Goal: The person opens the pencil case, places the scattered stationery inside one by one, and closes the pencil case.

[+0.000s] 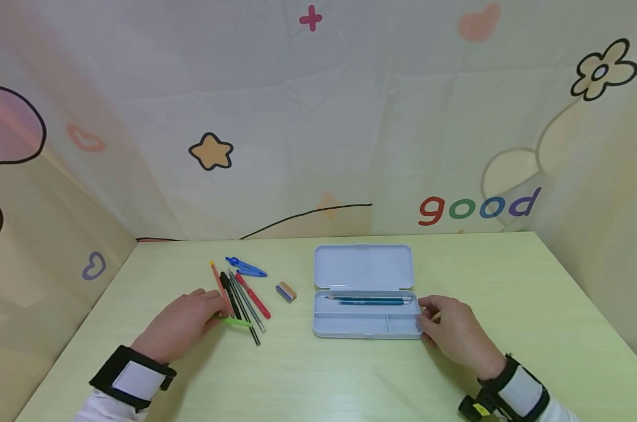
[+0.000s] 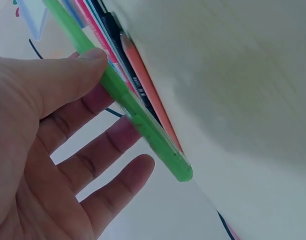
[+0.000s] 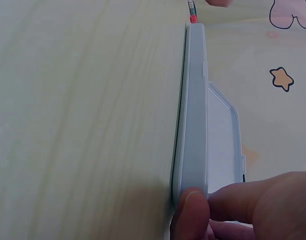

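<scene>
My left hand (image 1: pixel 183 323) pinches a green pen (image 2: pixel 165 152) between thumb and fingers, over the left side of a group of pens and pencils. In that group lie an orange pencil (image 2: pixel 148 82), a black pen (image 1: pixel 227 287), dark pencils (image 1: pixel 249 322) and a red pen (image 1: pixel 254 296). At the right end of an open, pale blue pencil case (image 1: pixel 350 326), my right hand (image 1: pixel 457 334) grips the edge with thumb and fingers. Two teal pencils (image 1: pixel 373 302) lie in the case's long rear compartment; its front compartments hold nothing visible.
A blue compass (image 1: pixel 247 268) lies behind the pens. Between the pens and the case sits an eraser (image 1: pixel 286 292) in a blue and brown sleeve. The case lid (image 1: pixel 364 266) lies back, away from me. A printed curtain (image 1: pixel 307 117) stands around the table (image 1: pixel 307 381).
</scene>
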`<state>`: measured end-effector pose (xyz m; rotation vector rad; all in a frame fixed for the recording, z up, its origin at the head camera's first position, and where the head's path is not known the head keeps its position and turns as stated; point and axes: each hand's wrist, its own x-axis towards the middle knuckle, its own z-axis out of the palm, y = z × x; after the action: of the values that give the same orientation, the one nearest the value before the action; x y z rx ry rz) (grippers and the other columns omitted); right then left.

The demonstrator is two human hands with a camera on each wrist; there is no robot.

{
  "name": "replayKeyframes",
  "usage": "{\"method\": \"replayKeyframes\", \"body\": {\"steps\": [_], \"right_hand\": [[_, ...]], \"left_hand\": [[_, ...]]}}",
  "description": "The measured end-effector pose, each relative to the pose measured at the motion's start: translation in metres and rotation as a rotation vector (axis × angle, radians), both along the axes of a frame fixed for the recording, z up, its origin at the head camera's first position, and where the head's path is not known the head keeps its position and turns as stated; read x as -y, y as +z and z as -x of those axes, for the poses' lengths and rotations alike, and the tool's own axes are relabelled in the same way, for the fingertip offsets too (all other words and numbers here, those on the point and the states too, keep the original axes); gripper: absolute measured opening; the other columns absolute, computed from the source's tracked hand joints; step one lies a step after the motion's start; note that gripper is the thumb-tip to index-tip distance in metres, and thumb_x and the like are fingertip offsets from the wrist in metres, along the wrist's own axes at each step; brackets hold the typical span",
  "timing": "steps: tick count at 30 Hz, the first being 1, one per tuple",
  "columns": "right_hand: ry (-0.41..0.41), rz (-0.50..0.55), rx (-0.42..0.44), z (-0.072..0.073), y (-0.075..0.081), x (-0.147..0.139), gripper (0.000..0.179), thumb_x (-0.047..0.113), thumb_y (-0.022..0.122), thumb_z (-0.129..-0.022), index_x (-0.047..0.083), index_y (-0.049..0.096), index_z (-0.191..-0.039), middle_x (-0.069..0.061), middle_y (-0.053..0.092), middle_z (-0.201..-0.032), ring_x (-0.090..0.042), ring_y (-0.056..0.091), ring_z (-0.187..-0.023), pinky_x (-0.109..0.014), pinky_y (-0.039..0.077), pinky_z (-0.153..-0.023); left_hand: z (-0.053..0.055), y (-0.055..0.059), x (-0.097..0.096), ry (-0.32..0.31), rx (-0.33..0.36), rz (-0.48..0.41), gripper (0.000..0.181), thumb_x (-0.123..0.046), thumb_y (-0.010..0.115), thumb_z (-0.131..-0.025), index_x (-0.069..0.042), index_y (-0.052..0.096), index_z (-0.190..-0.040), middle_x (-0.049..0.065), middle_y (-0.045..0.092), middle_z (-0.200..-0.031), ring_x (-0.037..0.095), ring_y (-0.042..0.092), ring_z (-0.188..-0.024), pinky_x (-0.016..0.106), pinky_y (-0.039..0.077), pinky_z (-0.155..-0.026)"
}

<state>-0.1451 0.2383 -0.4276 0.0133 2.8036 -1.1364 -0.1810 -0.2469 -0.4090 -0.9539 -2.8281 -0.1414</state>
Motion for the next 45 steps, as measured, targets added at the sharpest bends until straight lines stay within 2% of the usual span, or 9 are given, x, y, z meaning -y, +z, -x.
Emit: {"method": "replayKeyframes", "body": {"steps": [8, 13, 24, 36, 45], "right_hand": [[0.006, -0.001, -0.013, 0.000, 0.000, 0.000, 0.037, 0.005, 0.068, -0.102, -0.011, 0.063, -0.134, -0.007, 0.063, -0.094, -0.016, 0.060, -0.069, -0.025, 0.047, -0.054], [0.006, -0.004, -0.013, 0.000, 0.000, 0.000, 0.037, 0.006, 0.068, -0.101, -0.011, 0.063, -0.134, -0.007, 0.063, -0.094, -0.016, 0.060, -0.069, -0.025, 0.047, -0.054], [0.016, -0.010, -0.034, -0.001, 0.001, -0.001, 0.036, 0.005, 0.068, -0.101, -0.011, 0.064, -0.132, -0.007, 0.063, -0.093, -0.016, 0.060, -0.069, -0.025, 0.047, -0.054], [0.015, 0.005, -0.033, -0.001, 0.000, -0.001, 0.036, 0.005, 0.067, -0.101, -0.012, 0.063, -0.133, -0.007, 0.063, -0.092, -0.015, 0.060, -0.067, -0.025, 0.045, -0.052], [0.016, 0.002, -0.027, -0.001, -0.001, -0.001, 0.036, 0.005, 0.067, -0.101, -0.011, 0.063, -0.133, -0.007, 0.063, -0.093, -0.016, 0.060, -0.068, -0.025, 0.046, -0.053]], "left_hand": [[-0.004, 0.005, -0.007, 0.005, -0.006, -0.020, 0.025, -0.007, 0.085, -0.090, -0.024, 0.070, -0.101, -0.010, 0.070, -0.106, 0.014, 0.061, -0.094, 0.038, 0.058, -0.082], [-0.006, 0.007, -0.012, 0.014, -0.015, -0.007, 0.022, -0.008, 0.086, -0.090, -0.021, 0.072, -0.101, -0.010, 0.069, -0.104, 0.013, 0.061, -0.096, 0.036, 0.058, -0.083], [-0.008, 0.013, -0.025, -0.008, -0.028, -0.033, 0.020, -0.005, 0.084, -0.090, -0.016, 0.074, -0.104, -0.007, 0.069, -0.104, 0.015, 0.064, -0.098, 0.036, 0.059, -0.085], [-0.007, 0.016, -0.042, 0.012, -0.028, -0.040, 0.019, -0.006, 0.084, -0.092, -0.015, 0.075, -0.106, -0.005, 0.069, -0.102, 0.014, 0.064, -0.096, 0.036, 0.059, -0.086], [-0.006, 0.016, -0.054, -0.021, -0.054, -0.050, 0.018, -0.005, 0.082, -0.093, -0.013, 0.075, -0.108, -0.005, 0.070, -0.103, 0.015, 0.067, -0.100, 0.035, 0.060, -0.085]]}}
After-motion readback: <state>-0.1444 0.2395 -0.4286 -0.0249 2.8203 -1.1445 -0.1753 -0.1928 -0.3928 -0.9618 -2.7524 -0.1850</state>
